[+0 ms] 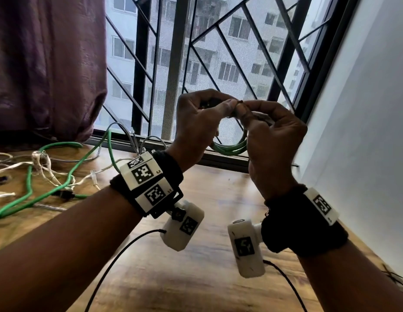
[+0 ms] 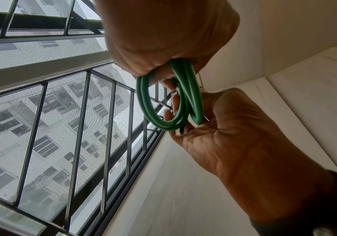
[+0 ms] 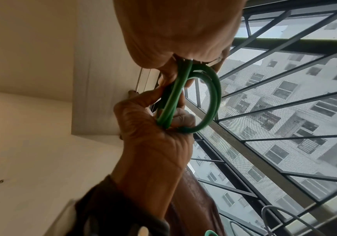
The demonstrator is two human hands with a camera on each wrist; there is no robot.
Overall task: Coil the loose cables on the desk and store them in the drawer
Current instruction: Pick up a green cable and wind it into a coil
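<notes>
A green cable wound into a small coil [image 1: 232, 148] hangs in the air before the window, held between both hands. My left hand [image 1: 218, 106] grips the coil's top with curled fingers, and my right hand [image 1: 247, 111] pinches the same spot from the right. Where the fingertips meet there is something small and dark that I cannot make out. In the left wrist view the coil [image 2: 183, 103] hangs out of my left hand [image 2: 163, 39], with the right palm [image 2: 234, 135] beside it. The right wrist view shows the coil's [image 3: 214, 99] loops between both hands. No drawer is in view.
Loose cables lie tangled on the wooden desk [image 1: 218, 199] at the left: a long green cable [image 1: 49, 192], white cables [image 1: 45, 167] and a grey cable [image 1: 128, 134] near the window sill. A purple curtain [image 1: 49, 64] hangs at the left, a white wall [image 1: 365, 109] stands at the right.
</notes>
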